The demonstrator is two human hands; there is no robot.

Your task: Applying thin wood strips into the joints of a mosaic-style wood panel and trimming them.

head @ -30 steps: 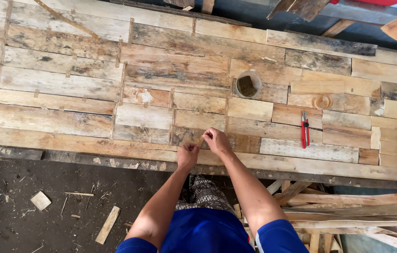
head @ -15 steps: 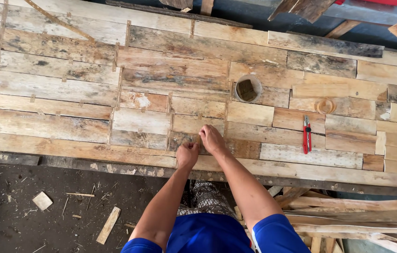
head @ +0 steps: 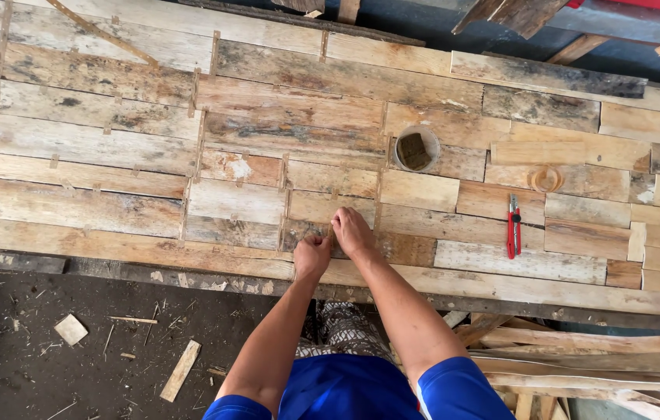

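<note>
Both hands are pressed together on a dark board (head: 392, 247) at the lower middle of the frame. The left hand (head: 312, 255) is curled into a loose fist and the right hand (head: 353, 232) is laid flat; what is held cannot be told. Red pliers (head: 514, 225) are seen well to the right.

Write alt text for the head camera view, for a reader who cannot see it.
Seen from above, a person's left hand and right hand press together on a joint in a panel of mismatched reclaimed wood planks. Red-handled pliers and a small round container rest on the planks to the right; wood scraps litter the dark floor below.
</note>
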